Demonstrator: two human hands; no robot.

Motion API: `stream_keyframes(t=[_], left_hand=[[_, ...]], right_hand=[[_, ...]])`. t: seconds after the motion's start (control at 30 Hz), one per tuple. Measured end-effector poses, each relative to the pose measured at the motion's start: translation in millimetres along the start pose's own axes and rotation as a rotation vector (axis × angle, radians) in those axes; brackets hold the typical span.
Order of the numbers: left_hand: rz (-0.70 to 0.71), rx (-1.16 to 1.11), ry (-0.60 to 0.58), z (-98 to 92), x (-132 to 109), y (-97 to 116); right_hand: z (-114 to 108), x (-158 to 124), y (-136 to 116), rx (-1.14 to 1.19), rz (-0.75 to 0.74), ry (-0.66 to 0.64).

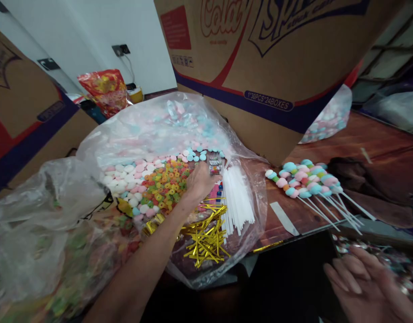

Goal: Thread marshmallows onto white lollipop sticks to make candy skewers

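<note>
My left hand [199, 181] reaches into a wide clear plastic bag [132, 130], fingers curled over the edge of a pile of colourful ring candies [166, 184]; what it holds, if anything, is hidden. Pink, white and blue marshmallows [132, 172] lie behind the rings. White sticks [238, 197] and gold twist ties [202, 237] lie just right of and below that hand. My right hand [364, 285] hangs at the lower right, blurred, fingers spread and empty. Several finished marshmallow skewers [303, 179] rest on the wooden table [367, 139].
A large printed cardboard box [276, 58] stands close behind the bag; another box [21, 103] is at the left. A crumpled plastic bag [41, 233] with candy fills the lower left. A dark cloth [377, 179] lies at the right, a red snack bag [105, 89] farther back.
</note>
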State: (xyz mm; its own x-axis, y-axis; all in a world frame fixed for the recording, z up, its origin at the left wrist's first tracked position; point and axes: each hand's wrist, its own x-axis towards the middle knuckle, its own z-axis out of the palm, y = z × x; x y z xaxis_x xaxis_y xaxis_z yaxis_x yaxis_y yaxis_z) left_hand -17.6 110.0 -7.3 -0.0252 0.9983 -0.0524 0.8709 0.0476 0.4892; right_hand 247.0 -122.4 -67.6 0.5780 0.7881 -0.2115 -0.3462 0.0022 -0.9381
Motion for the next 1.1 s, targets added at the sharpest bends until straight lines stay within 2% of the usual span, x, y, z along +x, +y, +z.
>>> stream_keyframes(t=[0.03,0.1,0.23,0.37,0.47,0.57,0.77,0.83,0.97,1.1], left_hand=[[-0.033,0.046,-0.022,3.6,6.2,-3.1],[-0.073,0.043,-0.009,10.5,12.7,-8.0],[-0.063,-0.093,0.071,14.8,16.3,-19.8],[-0.040,-0.151,0.085,9.9,16.0,-31.3],[-0.029,-0.129,0.098,8.6,12.4,-31.8],[-0.030,-0.082,0.100,10.8,10.3,-27.9],[-0.058,-0.187,0.152,11.7,17.5,-31.7],[-0.055,-0.231,0.161,10.0,18.0,-35.4],[-0.033,-0.290,0.163,6.5,10.2,-39.6],[-0.010,-0.204,0.172,7.7,3.3,-34.9]], right_hand=[[13.0,-1.4,-2.5,-0.016,0.013,0.004],[40.4,-8.0,-4.8,-0.053,0.017,-0.072],[87.1,-21.7,-3.4,-0.213,-0.083,-0.364],[127.2,-25.2,-4.1,-0.379,-0.115,-0.602],[152.6,-25.0,-3.2,-0.432,-0.122,-0.687],[166.0,-27.1,0.1,-0.488,-0.169,-0.755],[166.4,-30.1,5.4,-0.531,-0.160,-0.793],[168.2,-26.3,6.9,-0.513,-0.130,-0.760],[178.0,-13.8,10.4,-0.454,-0.112,-0.615],[185.4,-8.2,14.5,-0.467,-0.158,-0.606]])
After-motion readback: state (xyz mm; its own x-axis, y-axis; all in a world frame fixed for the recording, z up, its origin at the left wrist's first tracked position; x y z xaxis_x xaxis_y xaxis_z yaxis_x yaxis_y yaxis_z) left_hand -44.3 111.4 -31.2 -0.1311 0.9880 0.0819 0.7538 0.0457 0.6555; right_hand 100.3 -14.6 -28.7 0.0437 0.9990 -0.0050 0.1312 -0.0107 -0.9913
